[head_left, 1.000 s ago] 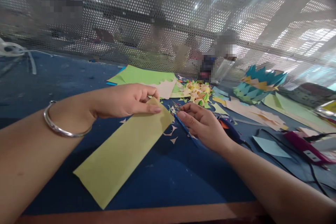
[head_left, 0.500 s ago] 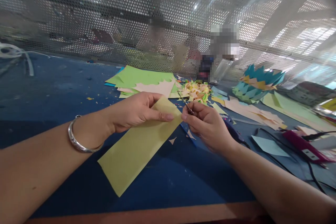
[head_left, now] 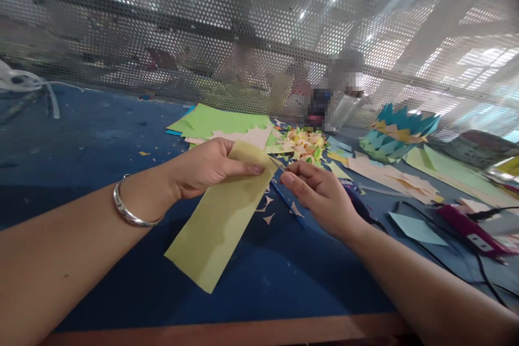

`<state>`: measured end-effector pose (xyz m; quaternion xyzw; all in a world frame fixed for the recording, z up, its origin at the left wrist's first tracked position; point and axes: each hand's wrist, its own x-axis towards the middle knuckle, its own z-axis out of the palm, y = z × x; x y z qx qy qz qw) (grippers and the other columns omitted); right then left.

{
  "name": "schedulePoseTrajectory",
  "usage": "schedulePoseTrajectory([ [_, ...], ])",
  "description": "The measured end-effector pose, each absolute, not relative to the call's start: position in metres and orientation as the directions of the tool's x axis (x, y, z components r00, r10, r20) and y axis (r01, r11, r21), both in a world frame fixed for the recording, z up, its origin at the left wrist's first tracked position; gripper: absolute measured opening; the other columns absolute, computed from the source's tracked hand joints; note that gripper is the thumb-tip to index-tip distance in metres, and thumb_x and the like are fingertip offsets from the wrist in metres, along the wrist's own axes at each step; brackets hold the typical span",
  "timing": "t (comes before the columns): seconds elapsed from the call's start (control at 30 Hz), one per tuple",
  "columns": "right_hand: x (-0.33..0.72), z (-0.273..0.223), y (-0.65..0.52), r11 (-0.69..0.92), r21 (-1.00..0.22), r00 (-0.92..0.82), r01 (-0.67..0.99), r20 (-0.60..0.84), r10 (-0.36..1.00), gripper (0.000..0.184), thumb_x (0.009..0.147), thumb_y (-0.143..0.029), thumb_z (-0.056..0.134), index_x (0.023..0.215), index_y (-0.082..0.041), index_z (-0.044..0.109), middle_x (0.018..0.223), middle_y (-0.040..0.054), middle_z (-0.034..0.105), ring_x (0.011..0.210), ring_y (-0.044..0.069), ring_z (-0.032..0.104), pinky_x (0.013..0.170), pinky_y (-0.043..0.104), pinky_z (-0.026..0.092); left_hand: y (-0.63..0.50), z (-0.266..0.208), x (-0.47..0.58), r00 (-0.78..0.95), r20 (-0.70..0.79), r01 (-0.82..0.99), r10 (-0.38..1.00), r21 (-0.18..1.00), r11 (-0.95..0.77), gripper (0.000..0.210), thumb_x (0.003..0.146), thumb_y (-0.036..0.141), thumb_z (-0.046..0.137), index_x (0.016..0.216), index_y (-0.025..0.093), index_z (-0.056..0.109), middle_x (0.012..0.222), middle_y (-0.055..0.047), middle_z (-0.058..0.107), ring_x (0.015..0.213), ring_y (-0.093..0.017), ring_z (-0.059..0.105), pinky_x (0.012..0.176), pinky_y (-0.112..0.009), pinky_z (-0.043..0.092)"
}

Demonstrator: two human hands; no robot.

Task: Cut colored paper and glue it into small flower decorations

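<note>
Yellow paper strip (head_left: 219, 227) pinched near its upper end by the left hand (head_left: 211, 167); thumb flat across the near face, a short end beyond the thumb, the long part slanting down and leftward toward the wearer; right hand (head_left: 316, 189) has thumb and fingers pressed together on scissors (head_left: 277, 162), slim blades pointing at the strip's right edge, just beside the left thumb tip.

Left fingers behind the paper hidden; scissors' handles lost inside the right hand; cannot tell whether the blades bite the edge or only touch it; dark blue tool (head_left: 359, 203) partly covered by the right hand, its kind unclear; both forearms cut off by the frame.

Blue tabletop (head_left: 121, 292) shows between the strip's lower end and the brownish front edge (head_left: 227, 330); paper scraps (head_left: 268, 219) and a thin blue stick (head_left: 288, 205) lie between the strip and right hand; paper-flower heap (head_left: 306, 143) just beyond the blades; magenta power strip (head_left: 466, 230) well to the right.
</note>
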<state>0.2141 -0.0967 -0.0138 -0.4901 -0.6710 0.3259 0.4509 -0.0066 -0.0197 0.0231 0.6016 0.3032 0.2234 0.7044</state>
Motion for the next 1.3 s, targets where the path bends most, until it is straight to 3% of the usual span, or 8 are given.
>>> schedulePoseTrajectory([
  [0.27, 0.2155, -0.0120, -0.0990, 0.337, -0.769, -0.122, 0.544, 0.325, 0.938, 0.040, 0.096, -0.057, 0.057, 0.080, -0.021, 0.057, 0.063, -0.0047, 0.042, 0.056, 0.011, 0.036, 0.052, 0.027, 0.027, -0.0226, 0.0265, -0.0082, 0.734, -0.163, 0.096, 0.659, 0.986, 0.137, 0.017, 0.081, 0.028, 0.081, 0.093, 0.017, 0.079, 0.084, -0.004, 0.080, 0.072, -0.016, 0.071, 0.070, -0.027, 0.058],
  [0.57, 0.2156, -0.0114, -0.1014, 0.343, -0.739, -0.142, 0.580, 0.322, 0.936, 0.042, 0.097, -0.058, 0.055, 0.078, -0.021, 0.056, 0.066, -0.0035, 0.043, 0.060, 0.012, 0.037, 0.056, 0.028, 0.029, -0.0194, 0.0247, -0.0066, 0.731, -0.185, 0.155, 0.656, 0.982, 0.105, 0.017, 0.078, 0.028, 0.082, 0.093, 0.019, 0.079, 0.087, -0.005, 0.080, 0.069, -0.016, 0.071, 0.061, -0.023, 0.054],
  [1.03, 0.2166, -0.0136, -0.1015, 0.366, -0.699, -0.168, 0.614, 0.338, 0.926, 0.041, 0.100, -0.053, 0.053, 0.077, -0.020, 0.054, 0.067, -0.0041, 0.042, 0.063, 0.011, 0.037, 0.059, 0.027, 0.030, -0.0187, 0.0254, -0.0079, 0.735, -0.208, 0.185, 0.645, 0.977, 0.106, 0.014, 0.079, 0.027, 0.082, 0.091, 0.019, 0.080, 0.082, -0.003, 0.080, 0.065, -0.014, 0.070, 0.065, -0.022, 0.054],
  [1.3, 0.2167, -0.0130, -0.1022, 0.360, -0.681, -0.164, 0.638, 0.337, 0.927, 0.042, 0.100, -0.052, 0.052, 0.074, -0.020, 0.054, 0.066, -0.0039, 0.042, 0.062, 0.012, 0.037, 0.058, 0.028, 0.030, -0.0183, 0.0259, -0.0097, 0.722, -0.197, 0.215, 0.663, 0.975, 0.056, 0.027, 0.078, 0.041, 0.082, 0.093, 0.019, 0.079, 0.087, -0.005, 0.080, 0.067, -0.016, 0.071, 0.060, -0.022, 0.052],
])
